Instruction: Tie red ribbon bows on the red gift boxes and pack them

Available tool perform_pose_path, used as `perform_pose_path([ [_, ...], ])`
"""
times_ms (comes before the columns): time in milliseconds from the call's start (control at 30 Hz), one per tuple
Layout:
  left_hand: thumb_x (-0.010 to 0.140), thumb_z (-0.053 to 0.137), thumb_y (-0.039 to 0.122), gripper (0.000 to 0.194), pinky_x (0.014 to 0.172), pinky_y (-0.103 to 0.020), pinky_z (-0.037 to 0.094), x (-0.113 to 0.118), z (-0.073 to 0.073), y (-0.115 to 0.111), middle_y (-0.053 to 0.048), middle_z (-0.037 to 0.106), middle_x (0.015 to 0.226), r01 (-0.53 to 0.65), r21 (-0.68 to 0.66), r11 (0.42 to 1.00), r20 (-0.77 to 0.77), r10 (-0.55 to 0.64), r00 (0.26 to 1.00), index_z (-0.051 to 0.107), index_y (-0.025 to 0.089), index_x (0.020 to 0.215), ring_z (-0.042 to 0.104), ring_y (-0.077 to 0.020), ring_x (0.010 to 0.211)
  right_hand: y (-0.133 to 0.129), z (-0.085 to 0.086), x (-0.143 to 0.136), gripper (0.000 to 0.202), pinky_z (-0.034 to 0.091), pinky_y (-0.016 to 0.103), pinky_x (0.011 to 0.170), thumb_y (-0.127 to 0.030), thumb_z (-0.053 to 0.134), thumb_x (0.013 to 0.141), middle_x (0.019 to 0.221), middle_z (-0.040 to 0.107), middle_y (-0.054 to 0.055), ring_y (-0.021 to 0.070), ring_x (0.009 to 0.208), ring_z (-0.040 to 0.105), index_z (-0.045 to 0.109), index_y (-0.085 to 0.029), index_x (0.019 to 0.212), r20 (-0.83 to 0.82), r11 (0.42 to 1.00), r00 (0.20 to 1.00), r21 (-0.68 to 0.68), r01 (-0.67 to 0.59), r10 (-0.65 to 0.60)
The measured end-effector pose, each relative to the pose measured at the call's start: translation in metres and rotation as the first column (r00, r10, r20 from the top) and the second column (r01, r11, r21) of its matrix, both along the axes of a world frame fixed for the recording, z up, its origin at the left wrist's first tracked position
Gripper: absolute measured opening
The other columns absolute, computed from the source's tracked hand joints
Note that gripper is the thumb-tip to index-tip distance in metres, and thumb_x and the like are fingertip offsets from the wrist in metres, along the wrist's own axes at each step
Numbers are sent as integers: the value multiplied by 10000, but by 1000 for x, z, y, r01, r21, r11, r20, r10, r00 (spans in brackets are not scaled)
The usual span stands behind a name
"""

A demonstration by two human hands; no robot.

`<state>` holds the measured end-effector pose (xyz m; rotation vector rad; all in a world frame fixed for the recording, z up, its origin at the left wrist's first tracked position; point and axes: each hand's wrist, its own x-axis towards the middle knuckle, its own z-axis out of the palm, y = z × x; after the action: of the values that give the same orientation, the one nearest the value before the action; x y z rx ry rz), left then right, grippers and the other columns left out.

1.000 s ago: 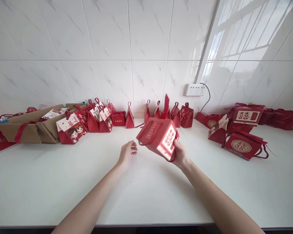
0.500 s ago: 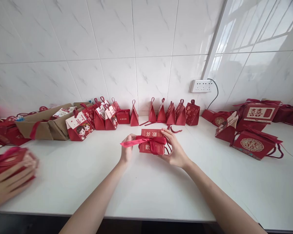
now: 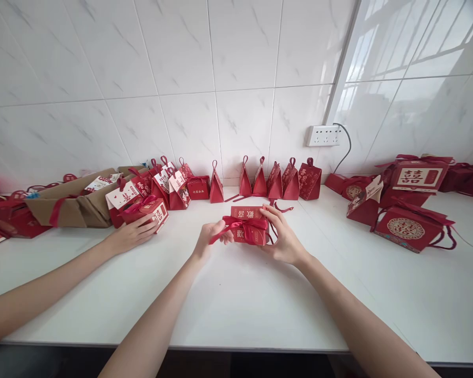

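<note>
A small red gift box (image 3: pixel 240 234) with gold lettering stands in the middle of the white table, a red ribbon bow (image 3: pixel 253 226) across its front. My right hand (image 3: pixel 283 239) grips the box by its right side, thumb and fingers at opposite edges. At the box's left, my left hand (image 3: pixel 212 239) is closed on the loose end of the ribbon. Thin dark red cord loops show between the box and my right palm.
Another person's hand (image 3: pixel 132 235) holds a red box (image 3: pixel 153 212) at the left. Behind are a cardboard tray (image 3: pixel 79 210) and a row of red peaked boxes (image 3: pixel 275 184). More red boxes (image 3: pixel 405 231) stand at the right, below a wall socket (image 3: pixel 323 136).
The other person's hand has moved right with its red box, beside the white-and-red boxes. The ribbon end that stretched left past my left hand now hangs down at my fingers.
</note>
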<state>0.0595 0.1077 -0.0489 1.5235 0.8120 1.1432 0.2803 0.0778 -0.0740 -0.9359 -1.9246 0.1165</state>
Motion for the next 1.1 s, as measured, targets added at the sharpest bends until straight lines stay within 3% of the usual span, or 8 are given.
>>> perform_pose_path([
  [100,729,493,629,538,487,-315,397,-1,4,0,-110,663,563,5,-41,999,-25,-6,1000,659,143,571,536,-166,427,-1,0,0,830,378,514,1044,-160,658,708,1433,268,119,317,1335,330,244,-332,1405,23,1000,1000,-16,6,-5],
  [300,699,629,450,315,476,-285,435,3,6,-4,-107,703,623,44,-93,995,-108,-54,993,630,156,588,592,-160,450,-3,2,0,797,424,519,1002,-128,605,705,1430,268,122,323,1328,341,257,-314,1398,61,999,998,-38,19,-16],
  [467,761,560,432,336,412,-233,377,6,5,-6,-108,711,656,40,-147,988,-139,-61,988,594,127,622,612,-150,433,-1,1,0,806,424,531,1002,-138,620,701,1424,278,118,331,1322,348,255,-317,1397,63,998,997,-36,46,-44],
  [567,761,563,446,334,351,-211,334,7,6,-7,-93,702,624,87,-237,968,-133,-121,984,576,133,645,615,-161,424,1,-1,0,818,392,538,1030,-161,650,702,1420,279,119,328,1328,338,253,-322,1398,20,999,999,-20,41,-40],
  [767,776,559,448,342,422,-247,429,7,6,-11,-86,694,607,225,-332,916,-97,-270,958,582,132,646,633,-179,458,4,-5,-2,844,405,505,1029,-151,677,684,1396,314,110,303,1313,359,261,-331,1395,-71,1000,997,-4,28,-28],
  [933,804,533,398,307,480,-243,442,7,5,-12,-88,708,652,210,-333,919,-115,-261,959,595,135,657,638,-166,509,4,-3,-1,805,454,492,977,-242,713,692,1387,349,105,293,1304,360,293,-324,1375,-162,996,983,-6,84,-84],
  [1100,770,564,494,367,463,-235,450,9,-2,-8,-92,708,674,186,-347,919,-145,-249,958,581,137,682,647,-165,513,2,1,-2,804,503,475,905,-303,728,682,1391,352,105,296,1278,384,302,-328,1363,-217,987,963,-39,153,-158],
])
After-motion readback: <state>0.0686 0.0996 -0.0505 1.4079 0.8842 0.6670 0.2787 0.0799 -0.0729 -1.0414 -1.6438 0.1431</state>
